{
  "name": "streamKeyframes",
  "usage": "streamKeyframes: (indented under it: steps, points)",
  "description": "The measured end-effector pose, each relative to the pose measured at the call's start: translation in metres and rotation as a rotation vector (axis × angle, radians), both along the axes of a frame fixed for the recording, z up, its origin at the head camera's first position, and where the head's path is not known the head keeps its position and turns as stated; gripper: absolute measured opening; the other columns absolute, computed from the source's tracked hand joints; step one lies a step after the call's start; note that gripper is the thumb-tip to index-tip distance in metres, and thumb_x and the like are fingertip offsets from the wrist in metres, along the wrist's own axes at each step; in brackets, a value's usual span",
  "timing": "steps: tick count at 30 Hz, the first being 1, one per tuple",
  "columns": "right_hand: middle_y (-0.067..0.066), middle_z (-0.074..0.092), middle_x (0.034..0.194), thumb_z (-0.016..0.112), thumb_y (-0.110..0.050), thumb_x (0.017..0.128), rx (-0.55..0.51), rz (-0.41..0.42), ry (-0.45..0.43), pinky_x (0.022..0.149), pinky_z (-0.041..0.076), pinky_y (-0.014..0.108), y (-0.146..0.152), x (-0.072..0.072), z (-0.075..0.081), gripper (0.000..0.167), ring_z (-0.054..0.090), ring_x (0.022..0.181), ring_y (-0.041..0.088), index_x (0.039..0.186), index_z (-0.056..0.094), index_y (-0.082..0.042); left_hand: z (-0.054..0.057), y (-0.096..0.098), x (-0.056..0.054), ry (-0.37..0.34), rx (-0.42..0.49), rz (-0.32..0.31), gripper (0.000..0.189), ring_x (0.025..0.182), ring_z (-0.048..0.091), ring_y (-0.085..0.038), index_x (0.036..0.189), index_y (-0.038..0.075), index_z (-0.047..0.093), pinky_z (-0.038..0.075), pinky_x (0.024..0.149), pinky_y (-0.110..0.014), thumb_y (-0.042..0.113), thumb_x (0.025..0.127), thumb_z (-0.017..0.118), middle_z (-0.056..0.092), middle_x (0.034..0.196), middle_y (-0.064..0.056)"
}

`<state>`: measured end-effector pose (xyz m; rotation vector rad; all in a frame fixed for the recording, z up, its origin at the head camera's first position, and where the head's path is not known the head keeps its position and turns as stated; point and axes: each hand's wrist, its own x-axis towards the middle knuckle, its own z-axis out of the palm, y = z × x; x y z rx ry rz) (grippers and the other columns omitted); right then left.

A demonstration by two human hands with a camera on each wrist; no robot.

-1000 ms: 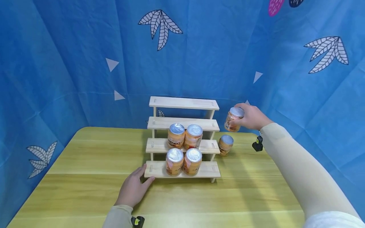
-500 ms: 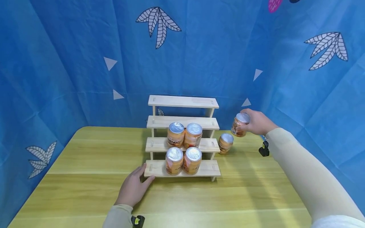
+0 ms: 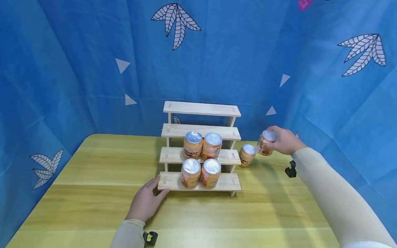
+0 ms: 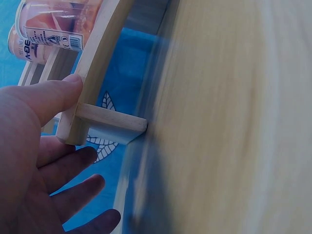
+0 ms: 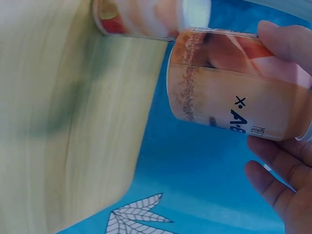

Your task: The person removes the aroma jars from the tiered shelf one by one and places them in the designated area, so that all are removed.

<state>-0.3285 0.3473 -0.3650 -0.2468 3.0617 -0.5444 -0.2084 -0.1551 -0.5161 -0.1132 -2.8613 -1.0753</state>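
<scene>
My right hand (image 3: 284, 140) grips an orange can (image 3: 266, 145) with a silver lid, thumb on one side and fingers on the other. In the right wrist view, that can (image 5: 229, 87) shows its printed label. A second can (image 3: 247, 156) stands on the table just left of it. My left hand (image 3: 145, 201) pinches the left end of the lowest board of a stepped wooden rack (image 3: 198, 186). In the left wrist view the thumb lies against the board (image 4: 92, 73), and the other fingers spread below. Whether the held can's base touches the table cannot be told.
Two cans (image 3: 191, 173) stand side by side on the lowest step, and two more (image 3: 203, 146) on the step above. The upper two steps (image 3: 201, 108) bear nothing. A wood-grain table (image 3: 93, 193) lies beneath, with a blue patterned curtain (image 3: 232, 51) behind and at the sides.
My right hand has carried the can rightward and down, to beside the standing can. The left hand keeps its place on the rack. The head view has shifted slightly.
</scene>
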Motion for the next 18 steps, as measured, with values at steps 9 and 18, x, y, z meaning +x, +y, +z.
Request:
streamKeyframes:
  steps: [9,18]
  points:
    - [0.025,0.062,0.120,0.078,-0.040,0.088,-0.015,-0.001,-0.003,0.073,0.057,0.047,0.004,-0.001,-0.012,0.080,0.064,0.100,0.037,0.146,0.041,0.002,0.000,-0.001,-0.002,-0.002,-0.004,0.007,0.077,0.137,0.046,-0.044,0.151,0.004,0.044,0.038,0.112,-0.059,0.050,0.094,0.068,0.047,0.150,-0.023]
    - [0.024,0.065,0.115,0.079,-0.037,0.087,-0.057,0.011,-0.029,0.069,0.056,0.042,0.010,-0.002,-0.039,0.078,0.065,0.095,0.033,0.142,0.044,0.004,-0.001,0.000,0.001,-0.019,0.010,0.013,0.078,0.136,0.046,-0.045,0.151,0.005,0.044,0.037,0.113,-0.060,0.052,0.094,0.068,0.048,0.149,-0.024]
